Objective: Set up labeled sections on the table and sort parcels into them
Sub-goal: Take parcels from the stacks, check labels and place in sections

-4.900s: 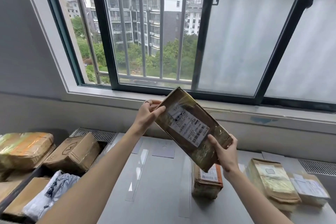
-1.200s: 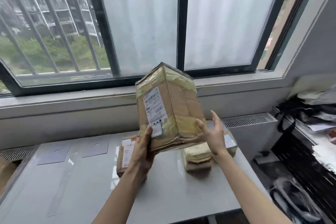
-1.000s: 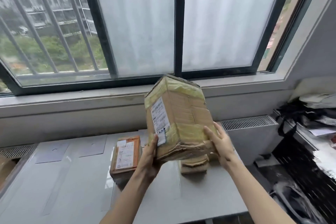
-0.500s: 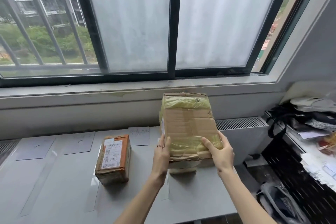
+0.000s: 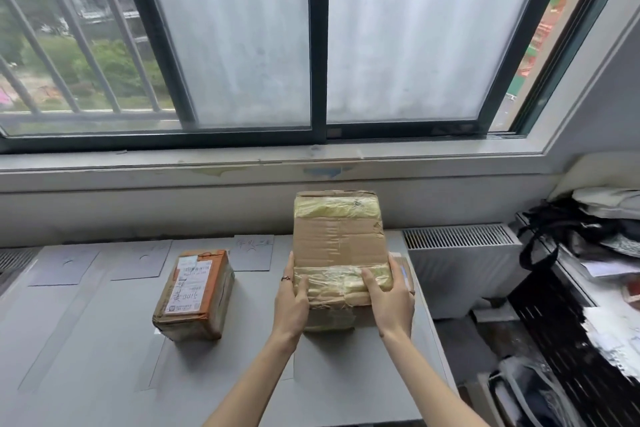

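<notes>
Both hands, left hand (image 5: 290, 302) and right hand (image 5: 391, 302), grip taped parcel (image 5: 339, 246) at 3 o'clock table (image 5: 86, 340) end; stiff, slick tape, hold edges.

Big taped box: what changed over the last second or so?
The big taped box came down from chest height, label side turned away, onto the stack of parcels at the table's right end. The left hand and right hand still grip its near end. The orange-taped parcel and paper labels stayed put.
</notes>
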The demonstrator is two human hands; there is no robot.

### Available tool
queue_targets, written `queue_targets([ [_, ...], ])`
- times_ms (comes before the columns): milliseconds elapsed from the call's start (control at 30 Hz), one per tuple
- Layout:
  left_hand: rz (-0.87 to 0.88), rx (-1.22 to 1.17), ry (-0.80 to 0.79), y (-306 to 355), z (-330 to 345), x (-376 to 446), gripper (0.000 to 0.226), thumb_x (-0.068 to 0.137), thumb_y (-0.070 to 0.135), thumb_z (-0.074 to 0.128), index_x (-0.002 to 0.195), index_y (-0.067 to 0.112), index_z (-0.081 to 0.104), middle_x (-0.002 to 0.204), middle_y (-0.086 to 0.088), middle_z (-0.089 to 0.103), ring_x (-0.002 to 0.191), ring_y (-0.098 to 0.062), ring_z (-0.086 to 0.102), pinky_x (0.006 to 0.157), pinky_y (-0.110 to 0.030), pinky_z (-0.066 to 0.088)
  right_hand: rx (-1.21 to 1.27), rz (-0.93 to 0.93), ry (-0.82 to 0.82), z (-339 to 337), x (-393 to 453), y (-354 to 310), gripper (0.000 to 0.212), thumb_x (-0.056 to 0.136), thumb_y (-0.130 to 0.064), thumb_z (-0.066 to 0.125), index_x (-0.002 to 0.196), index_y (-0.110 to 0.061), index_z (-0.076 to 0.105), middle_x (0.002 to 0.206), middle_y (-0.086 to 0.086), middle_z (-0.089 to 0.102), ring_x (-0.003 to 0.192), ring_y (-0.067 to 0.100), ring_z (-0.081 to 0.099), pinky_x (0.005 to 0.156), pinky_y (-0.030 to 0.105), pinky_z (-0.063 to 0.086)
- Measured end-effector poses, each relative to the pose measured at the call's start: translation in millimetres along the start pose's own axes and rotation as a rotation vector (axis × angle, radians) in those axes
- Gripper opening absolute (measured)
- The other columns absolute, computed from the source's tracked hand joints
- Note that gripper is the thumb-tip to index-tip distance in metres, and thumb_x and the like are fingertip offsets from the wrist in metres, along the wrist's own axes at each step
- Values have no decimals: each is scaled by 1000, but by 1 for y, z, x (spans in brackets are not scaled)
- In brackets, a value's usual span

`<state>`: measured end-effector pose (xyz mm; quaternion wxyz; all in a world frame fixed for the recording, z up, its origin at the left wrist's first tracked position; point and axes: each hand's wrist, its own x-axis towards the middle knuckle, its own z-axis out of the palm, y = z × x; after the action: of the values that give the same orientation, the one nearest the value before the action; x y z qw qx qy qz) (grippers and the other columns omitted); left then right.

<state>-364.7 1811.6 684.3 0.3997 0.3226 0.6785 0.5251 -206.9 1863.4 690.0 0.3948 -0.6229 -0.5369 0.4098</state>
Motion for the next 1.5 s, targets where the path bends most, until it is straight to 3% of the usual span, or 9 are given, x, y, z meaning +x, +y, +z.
queue_targets([
  [133,-14,-33,80,1,-1,3,52,105,17,38,152,37,26,145,7,47,130,-16,48,112,-39,40,-65,-21,-40,6,7,3,68,89,-51,63,149,-30,37,145,-1,51,133,24,46,101,36,41],
  [367,-52,-6,67,-12,-7,13,48,106,18,35,152,32,31,148,7,42,134,-16,44,115,-35,35,-168,-26,-64,19,12,12,68,90,-54,58,150,-32,34,142,0,54,127,25,52,99,41,46],
  [567,-58,30,48,-24,-9,18,46,107,19,34,151,29,33,150,5,40,136,-15,41,116,-35,33,-237,-33,-81,25,15,26,63,94,-54,51,151,-34,31,151,-4,44,134,24,46,101,39,42],
  [700,-2,218,44,-26,-11,23,48,105,22,37,152,28,29,155,3,35,139,-13,35,117,-31,27,-330,-49,-87,27,16,29,62,97,-52,45,153,-34,25,154,-4,39,134,24,45,97,40,44],
  [800,55,553,49,-28,-11,20,55,103,35,36,155,32,19,164,4,11,148,-15,16,118,-35,20,-415,-122,-61,29,15,30,61,99,-50,41,154,-31,22,160,-2,27,143,21,31,105,43,40],
  [867,98,686,70,-30,-10,20,55,103,40,32,155,33,16,165,5,4,149,-16,13,118,-38,20,-484,-198,-62,30,16,31,60,99,-48,39,154,-29,22,161,-1,22,145,21,27,109,46,38],
  [1100,121,844,68,-30,-8,21,63,98,53,35,155,32,15,165,5,4,148,-15,17,116,-41,27,-631,-311,-104,28,15,35,59,98,-50,40,152,-28,31,162,-2,20,144,22,31,113,44,33],
  [1267,137,905,85,-24,-5,19,70,96,61,33,156,30,15,165,3,5,148,-15,15,116,-39,21,-691,-331,-80,25,13,28,79,86,-66,16,152,-26,31,162,3,21,145,24,29,113,44,28],
  [1500,173,1005,113,-16,-4,16,79,93,68,25,157,27,5,165,-1,-2,152,-20,1,121,-37,7,-691,-379,-35,23,13,11,79,86,-67,18,154,-27,25,162,5,19,146,24,25,115,44,26],
])
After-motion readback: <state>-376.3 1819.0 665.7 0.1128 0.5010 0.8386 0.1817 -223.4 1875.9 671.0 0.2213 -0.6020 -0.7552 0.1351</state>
